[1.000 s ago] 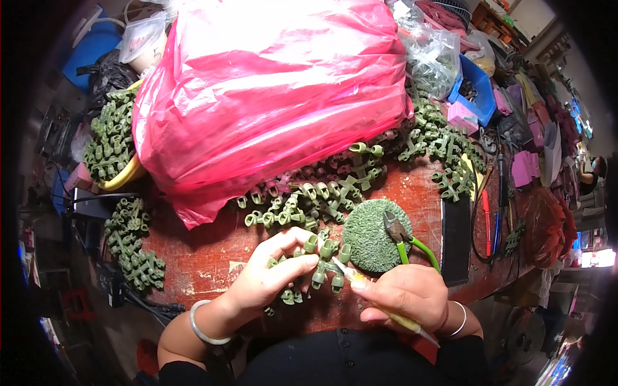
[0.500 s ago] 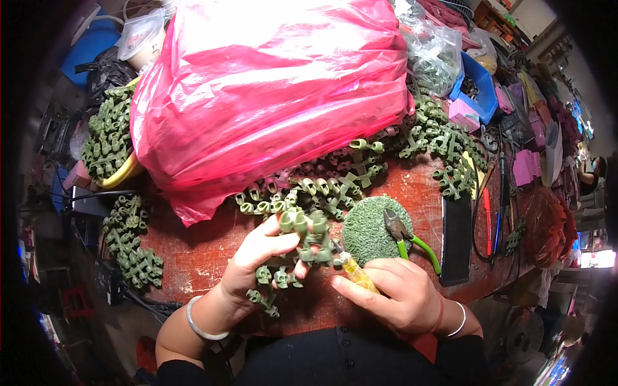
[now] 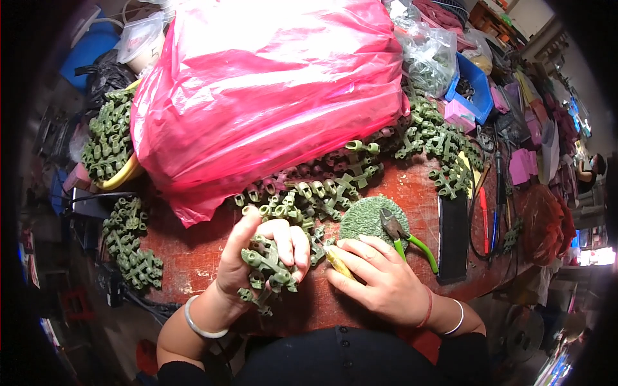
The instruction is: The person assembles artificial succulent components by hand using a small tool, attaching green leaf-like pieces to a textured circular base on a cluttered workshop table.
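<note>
My left hand (image 3: 235, 264) is closed round a cluster of green moulded pieces (image 3: 270, 267), small and hollow-topped, joined in branches. Part of the cluster pokes out past the fingertips toward the other hand. A short tool with a yellow wrapped handle (image 3: 339, 264) is in the fingers of my right hand (image 3: 393, 283); its tip is close to the cluster, and I cannot tell whether they touch. Just beyond the right hand lies a round green textured pad (image 3: 364, 219). Green-handled cutting pliers (image 3: 412, 241) rest partly on that pad.
A big pink plastic bag (image 3: 270, 96) covers the far middle of the worn red table (image 3: 187, 257). More green clusters (image 3: 132, 244) lie at left, under the bag's edge and at right. A black strip (image 3: 454, 238), a red pen-like tool (image 3: 484, 222) and a blue bin (image 3: 473, 90) are at right.
My left hand has turned the cluster over, with its fingers now curled across it and the thumb raised. My right hand has drawn slightly left with the yellow-handled tool, its fingers flatter.
</note>
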Tool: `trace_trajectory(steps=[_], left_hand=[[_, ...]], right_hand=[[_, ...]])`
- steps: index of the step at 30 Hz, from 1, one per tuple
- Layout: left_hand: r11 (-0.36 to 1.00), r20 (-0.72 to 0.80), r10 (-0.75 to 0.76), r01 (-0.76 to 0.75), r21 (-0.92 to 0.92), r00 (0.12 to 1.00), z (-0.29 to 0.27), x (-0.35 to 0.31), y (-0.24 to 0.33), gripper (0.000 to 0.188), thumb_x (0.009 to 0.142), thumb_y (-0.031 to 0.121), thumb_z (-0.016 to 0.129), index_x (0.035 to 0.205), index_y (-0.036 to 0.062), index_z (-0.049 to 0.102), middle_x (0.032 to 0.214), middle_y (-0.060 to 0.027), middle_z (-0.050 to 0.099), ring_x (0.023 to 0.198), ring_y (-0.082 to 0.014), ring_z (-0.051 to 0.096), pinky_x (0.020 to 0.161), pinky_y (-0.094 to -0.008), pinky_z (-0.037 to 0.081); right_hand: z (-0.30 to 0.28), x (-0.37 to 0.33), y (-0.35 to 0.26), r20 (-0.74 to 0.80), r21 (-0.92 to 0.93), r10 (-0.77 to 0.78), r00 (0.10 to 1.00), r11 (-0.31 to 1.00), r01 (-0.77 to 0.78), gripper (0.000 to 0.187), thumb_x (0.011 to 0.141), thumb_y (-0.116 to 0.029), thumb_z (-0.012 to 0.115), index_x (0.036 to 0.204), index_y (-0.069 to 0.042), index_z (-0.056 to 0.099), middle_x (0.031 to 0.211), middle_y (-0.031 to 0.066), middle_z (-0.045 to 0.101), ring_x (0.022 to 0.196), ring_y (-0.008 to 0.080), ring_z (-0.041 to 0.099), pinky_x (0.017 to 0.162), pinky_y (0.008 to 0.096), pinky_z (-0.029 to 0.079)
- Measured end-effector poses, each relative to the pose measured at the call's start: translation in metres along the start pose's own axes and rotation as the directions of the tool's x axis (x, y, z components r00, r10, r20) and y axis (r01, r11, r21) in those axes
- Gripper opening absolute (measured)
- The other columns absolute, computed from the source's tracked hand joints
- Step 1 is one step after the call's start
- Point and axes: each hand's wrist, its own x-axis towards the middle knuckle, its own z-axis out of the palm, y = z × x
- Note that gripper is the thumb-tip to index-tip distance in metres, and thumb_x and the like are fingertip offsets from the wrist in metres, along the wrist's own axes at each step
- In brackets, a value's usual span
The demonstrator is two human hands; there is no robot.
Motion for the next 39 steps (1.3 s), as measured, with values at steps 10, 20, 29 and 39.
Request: trace_trajectory(steps=[10, 20, 29, 39], left_hand=[[0.955, -0.168, -0.099, 0.141, 0.259, 0.981, 0.009, -0.004, 0.008, 0.025, 0.095, 0.019, 0.052, 0.077, 0.0016, 0.056, 0.077, -0.0154, 0.061, 0.070, -0.0286, 0.061, 0.072, -0.0375, 0.052], [0.878, -0.172, -0.150, 0.211, 0.429, 0.974, 0.008, -0.009, 0.017, 0.015, 0.097, 0.013, 0.063, 0.088, 0.0026, 0.060, 0.081, -0.0083, 0.065, 0.077, -0.0192, 0.066, 0.075, -0.0337, 0.054], [0.017, -0.093, -0.033, 0.094, 0.995, 0.995, 0.030, -0.010, 0.015, 0.038, 0.085, 0.026, 0.076, 0.116, 0.0056, 0.066, 0.087, -0.0117, 0.070, 0.075, -0.0273, 0.068, 0.071, -0.0375, 0.055], [0.215, 0.123, -0.132, -0.093, 0.972, 0.984, 0.024, -0.009, 0.010, 0.040, 0.085, 0.019, 0.080, 0.120, 0.0042, 0.066, 0.093, -0.0096, 0.068, 0.085, -0.0231, 0.070, 0.078, -0.0356, 0.056]], right_hand=[[-0.005, 0.003, 0.001, -0.033, 0.077, 0.006, 0.999, 0.997, -0.003, 0.021, 0.087, -0.017, 0.062, 0.105, -0.007, 0.066, 0.124, 0.0135, 0.066, 0.122, 0.0297, 0.061, 0.105, 0.0456, 0.047], [-0.001, -0.006, 0.002, 0.018, 0.114, -0.039, 0.999, 0.993, 0.037, 0.022, 0.082, -0.014, 0.069, 0.103, -0.007, 0.070, 0.120, 0.0136, 0.065, 0.117, 0.0300, 0.062, 0.099, 0.0467, 0.049], [-0.005, 0.001, 0.002, -0.061, 0.047, -0.025, 0.998, 0.999, 0.027, 0.020, 0.083, -0.016, 0.066, 0.101, -0.006, 0.068, 0.110, 0.0112, 0.066, 0.114, 0.0281, 0.063, 0.096, 0.0441, 0.051], [-0.018, -0.007, 0.004, -0.201, 0.480, 0.319, 0.926, 0.856, -0.191, 0.033, 0.080, 0.002, 0.078, 0.112, -0.005, 0.073, 0.088, 0.0110, 0.070, 0.076, 0.0248, 0.071, 0.065, 0.0343, 0.055]])
